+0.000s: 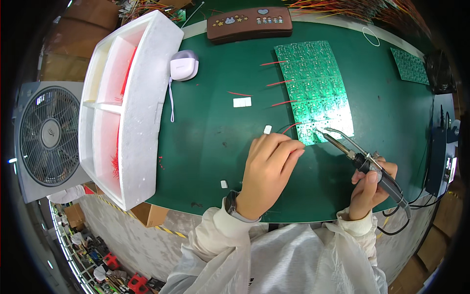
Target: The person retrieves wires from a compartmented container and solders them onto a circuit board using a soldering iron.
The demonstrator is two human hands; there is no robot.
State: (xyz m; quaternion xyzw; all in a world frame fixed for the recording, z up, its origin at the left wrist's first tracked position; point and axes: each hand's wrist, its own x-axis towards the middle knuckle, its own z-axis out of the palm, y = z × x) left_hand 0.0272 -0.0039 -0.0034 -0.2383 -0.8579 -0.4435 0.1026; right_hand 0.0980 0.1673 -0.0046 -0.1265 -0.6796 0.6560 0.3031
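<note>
A green circuit board panel (320, 93), with rows of repeated small boards, lies on the green mat. Several short red wires (280, 83) stick out from its left edge. My left hand (271, 164) is closed, its fingertips by the panel's near left corner; the lowest red wire (291, 127) runs down to its fingers. What these fingers pinch, if anything, is hidden. In my right hand (370, 188) is a soldering iron (360, 161) with a thin curved metal tube beside its tip. The tip points left and reaches the panel's nearest row.
A white foam box (139, 112) with compartments of red wires stands left, beside a fan (49, 134). A brown pencil case (249, 24), a white earbud case (184, 65), a loose red wire (240, 93) and a white label (242, 102) lie about. Another green board (410, 66) lies far right.
</note>
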